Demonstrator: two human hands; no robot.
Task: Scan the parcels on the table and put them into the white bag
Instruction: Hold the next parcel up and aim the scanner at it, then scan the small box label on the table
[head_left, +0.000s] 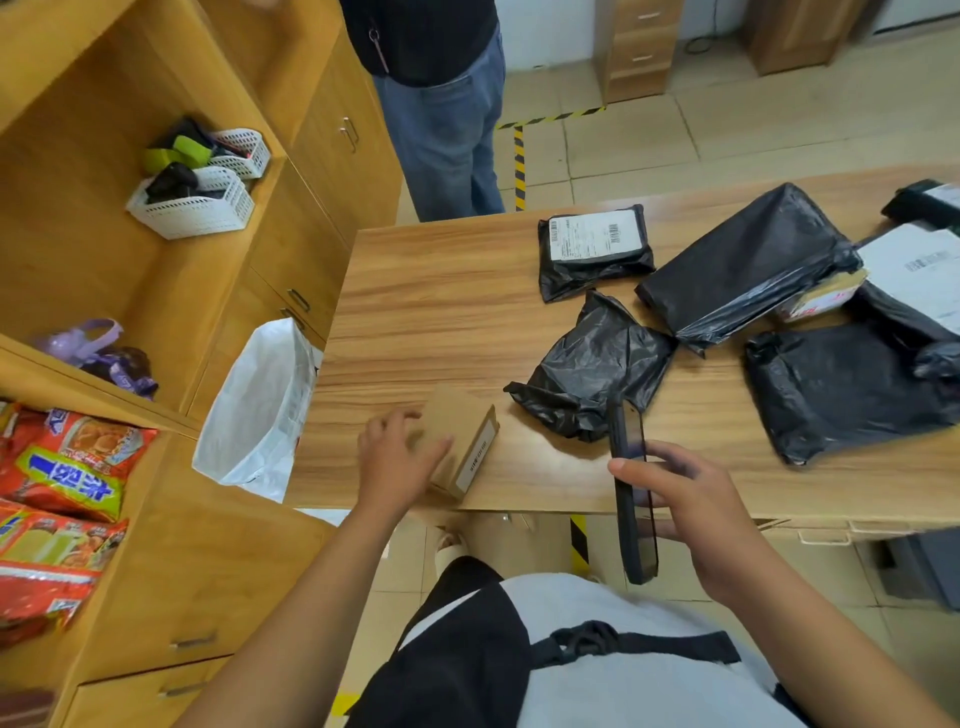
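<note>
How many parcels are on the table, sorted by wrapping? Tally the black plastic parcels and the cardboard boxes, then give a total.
Black plastic parcels: 6
Cardboard boxes: 2
Total: 8
The right edge is crowded and cut off, so more could be hidden there.

A box (462, 431) sits near the table's (441, 312) near left corner, held by the left hand (395, 452). Off the table's left end stands the bag (260, 400), with a shelf unit (78, 260) further left. Parcels (587, 374) spread over the right half. Right of the box, the right hand (696, 509) holds a phone (631, 488) across the near edge.
</note>
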